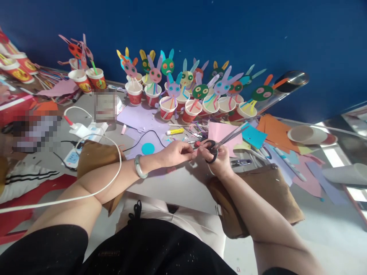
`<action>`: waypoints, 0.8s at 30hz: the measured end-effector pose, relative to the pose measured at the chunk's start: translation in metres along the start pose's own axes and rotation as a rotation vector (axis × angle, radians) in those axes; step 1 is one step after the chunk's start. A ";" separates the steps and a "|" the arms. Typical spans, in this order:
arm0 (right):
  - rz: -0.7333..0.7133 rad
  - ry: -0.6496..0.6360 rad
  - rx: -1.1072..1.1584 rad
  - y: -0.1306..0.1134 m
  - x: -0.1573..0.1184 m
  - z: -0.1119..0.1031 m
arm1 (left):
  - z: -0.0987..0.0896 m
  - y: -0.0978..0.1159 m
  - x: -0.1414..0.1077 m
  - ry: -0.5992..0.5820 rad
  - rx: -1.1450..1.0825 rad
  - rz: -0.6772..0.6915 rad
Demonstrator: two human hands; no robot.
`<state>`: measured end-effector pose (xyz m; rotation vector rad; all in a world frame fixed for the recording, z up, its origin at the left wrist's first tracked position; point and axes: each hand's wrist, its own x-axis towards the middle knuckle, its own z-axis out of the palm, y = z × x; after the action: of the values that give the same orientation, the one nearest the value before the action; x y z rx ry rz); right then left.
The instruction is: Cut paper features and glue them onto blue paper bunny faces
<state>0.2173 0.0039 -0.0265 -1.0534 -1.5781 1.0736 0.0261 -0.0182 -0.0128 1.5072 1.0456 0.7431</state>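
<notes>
My right hand (pixel 219 158) has its fingers through the black handles of a pair of scissors (pixel 229 135). The blades point up and to the right, away from me. My left hand (pixel 179 152) is closed in a pinch close to the right fingertips; whatever sits between the fingers is too small to make out. A jade-like bangle (pixel 140 167) circles my left wrist. Below and behind the hands lie a pink paper sheet (pixel 219 131), a purple sheet (pixel 137 116) with a blue paper disc (pixel 148 148) near it, and a yellow marker-like stick (pixel 174 131).
Several paper cups (pixel 168 109) with paper rabbit figures stand along the blue wall (pixel 183 26). Orange paper (pixel 275 131) and a cardboard tube (pixel 306 134) lie right. A power strip (pixel 74 154) and a looping white cable (pixel 86 198) are left. Brown cloth bundles (pixel 266 191) flank my arms.
</notes>
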 end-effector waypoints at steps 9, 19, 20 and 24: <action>0.019 0.090 0.002 0.003 0.004 -0.005 | -0.005 -0.016 0.012 0.130 0.081 0.105; 0.025 -0.087 0.031 0.000 -0.001 0.000 | -0.002 -0.016 0.010 0.022 -0.067 0.036; 0.031 -0.079 0.034 -0.001 -0.001 -0.001 | -0.002 -0.016 0.010 0.033 -0.069 0.032; 0.056 -0.060 0.045 -0.002 -0.002 0.001 | -0.002 -0.011 0.008 0.028 -0.102 0.052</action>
<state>0.2169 0.0018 -0.0254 -1.0492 -1.5729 1.1826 0.0254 -0.0104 -0.0235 1.4445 0.9777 0.8433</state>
